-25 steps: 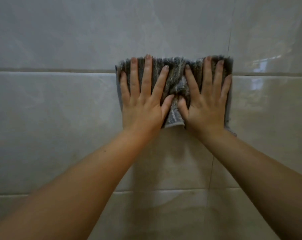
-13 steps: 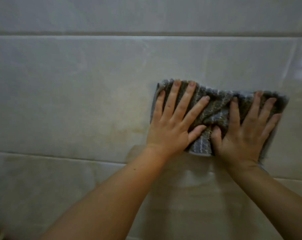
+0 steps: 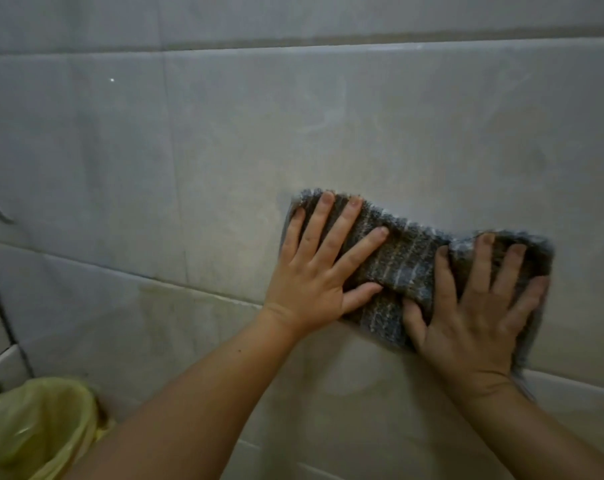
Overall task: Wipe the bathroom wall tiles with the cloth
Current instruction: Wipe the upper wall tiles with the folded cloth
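Note:
A dark grey ribbed cloth (image 3: 406, 261) lies flat against the pale glossy wall tiles (image 3: 224, 140), right of centre. My left hand (image 3: 319, 271) presses on its left part with fingers straight and spread. My right hand (image 3: 477, 306) presses on its right part, fingers also spread flat. The cloth bunches a little between the two hands, and its right edge hangs down past my right wrist.
A bin lined with a yellow plastic bag (image 3: 33, 427) stands at the bottom left. A dark cable or pipe (image 3: 2, 306) runs down the wall's left edge. Horizontal grout lines (image 3: 293, 41) cross the wall above and below the cloth.
Both hands have slid the cloth down the wall and to the right. The view has dropped with them, bringing the yellow-lined bin into sight.

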`<action>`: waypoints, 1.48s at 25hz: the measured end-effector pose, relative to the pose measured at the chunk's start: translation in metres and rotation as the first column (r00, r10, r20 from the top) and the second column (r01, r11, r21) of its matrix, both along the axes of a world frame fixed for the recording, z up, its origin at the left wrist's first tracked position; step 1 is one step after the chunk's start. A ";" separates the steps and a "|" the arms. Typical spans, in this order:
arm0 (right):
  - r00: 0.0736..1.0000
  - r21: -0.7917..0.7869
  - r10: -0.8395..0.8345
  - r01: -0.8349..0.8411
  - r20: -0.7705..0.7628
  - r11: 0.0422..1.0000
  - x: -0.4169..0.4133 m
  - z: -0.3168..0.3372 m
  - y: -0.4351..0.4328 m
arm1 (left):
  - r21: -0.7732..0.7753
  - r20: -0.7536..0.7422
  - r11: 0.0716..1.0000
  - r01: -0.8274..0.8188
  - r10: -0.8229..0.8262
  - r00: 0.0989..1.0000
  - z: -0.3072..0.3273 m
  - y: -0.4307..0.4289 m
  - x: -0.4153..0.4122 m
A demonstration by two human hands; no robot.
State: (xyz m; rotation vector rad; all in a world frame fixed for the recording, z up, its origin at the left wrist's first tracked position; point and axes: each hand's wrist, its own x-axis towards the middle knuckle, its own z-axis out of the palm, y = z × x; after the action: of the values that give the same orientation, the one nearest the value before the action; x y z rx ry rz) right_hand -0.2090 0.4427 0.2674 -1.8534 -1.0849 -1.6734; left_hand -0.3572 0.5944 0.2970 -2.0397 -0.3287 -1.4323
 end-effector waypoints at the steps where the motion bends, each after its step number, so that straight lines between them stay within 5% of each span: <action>1: 1.000 -0.015 0.006 -0.006 0.014 1.000 -0.010 0.000 0.011 | -0.001 0.004 1.000 -0.016 0.016 1.000 -0.002 0.013 -0.010; 18: 0.963 -0.266 0.215 -0.167 0.163 0.949 -0.171 0.016 0.187 | -0.109 0.096 0.990 -0.093 0.104 0.990 -0.033 0.191 -0.172; 25: 0.941 -0.342 0.248 -0.160 0.230 0.926 -0.139 0.005 0.150 | -0.238 0.140 0.966 -0.098 0.134 0.981 -0.066 0.151 -0.139; 37: 0.956 -0.306 0.183 -0.108 0.228 0.946 -0.024 -0.003 0.021 | -0.207 0.115 0.977 -0.057 0.082 0.990 -0.070 0.030 -0.025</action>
State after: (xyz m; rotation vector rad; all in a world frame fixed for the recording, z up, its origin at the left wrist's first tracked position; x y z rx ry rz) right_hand -0.2327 0.4639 0.2640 -1.7026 -1.6124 -1.7744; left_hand -0.3819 0.6240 0.2266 -2.0800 -0.6159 -1.5387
